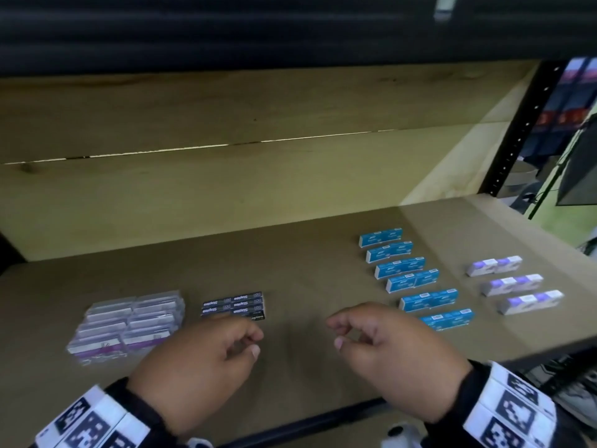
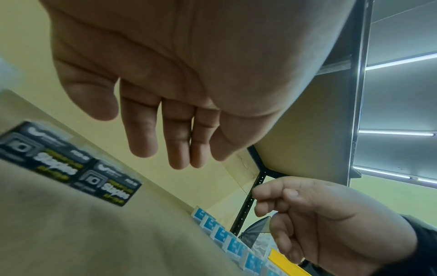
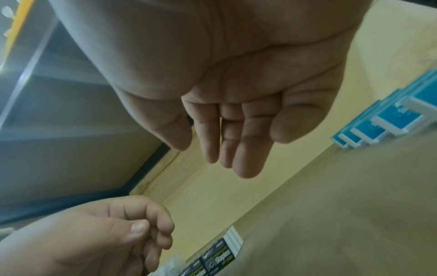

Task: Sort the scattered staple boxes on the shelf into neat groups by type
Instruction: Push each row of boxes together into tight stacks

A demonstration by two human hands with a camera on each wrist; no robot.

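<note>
On the brown shelf board point(image 1: 307, 273), staple boxes lie in four groups. Clear purple-labelled boxes point(image 1: 126, 324) are stacked at the left, and black "Staples" boxes point(image 1: 233, 304) point(image 2: 71, 164) point(image 3: 212, 260) lie beside them. A column of blue boxes point(image 1: 415, 276) point(image 2: 227, 237) point(image 3: 378, 127) runs right of centre, with three rows of white-purple boxes point(image 1: 513, 284) at the far right. My left hand point(image 1: 253, 342) point(image 2: 132, 134) hovers just in front of the black boxes, fingers loosely curled and holding nothing. My right hand point(image 1: 336, 333) point(image 3: 208, 149) hovers at centre front, also loosely curled and holding nothing.
A wooden back panel point(image 1: 226, 176) closes the shelf behind. A black perforated upright point(image 1: 523, 124) stands at the right rear corner. A black metal rail point(image 1: 323, 418) edges the front. Bare board lies between the black and blue groups.
</note>
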